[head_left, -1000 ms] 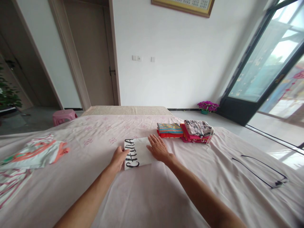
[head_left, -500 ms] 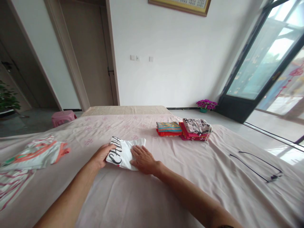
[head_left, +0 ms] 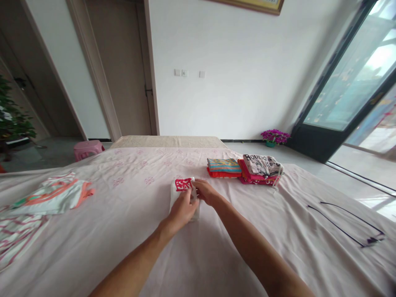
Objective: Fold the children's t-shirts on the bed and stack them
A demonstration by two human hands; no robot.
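A white shirt [head_left: 174, 196], folded into a small bundle with a red printed design on top, lies on the sheet in front of me. My left hand [head_left: 185, 205] reaches across it, fingers closed at its right side. At the far right corner, my right hand [head_left: 206, 192] pinches the edge with bent fingers. The two hands nearly meet, and they cover part of the cloth. Lying loose at the left are a white shirt with orange trim [head_left: 62, 194] and a striped garment [head_left: 20, 237].
Toward the back right sit folded clothes: a blue-striped piece [head_left: 223, 165] on red cloth, and beside it a stack topped by a printed garment [head_left: 261, 166]. Black-framed glasses [head_left: 349, 225] rest on the pink sheet [head_left: 130, 251]. A pink stool [head_left: 88, 149] stands beyond the left edge.
The white shirt has been folded over to the right; the black lettering is out of sight and a red print faces up. My left hand has moved right, beside the right hand.
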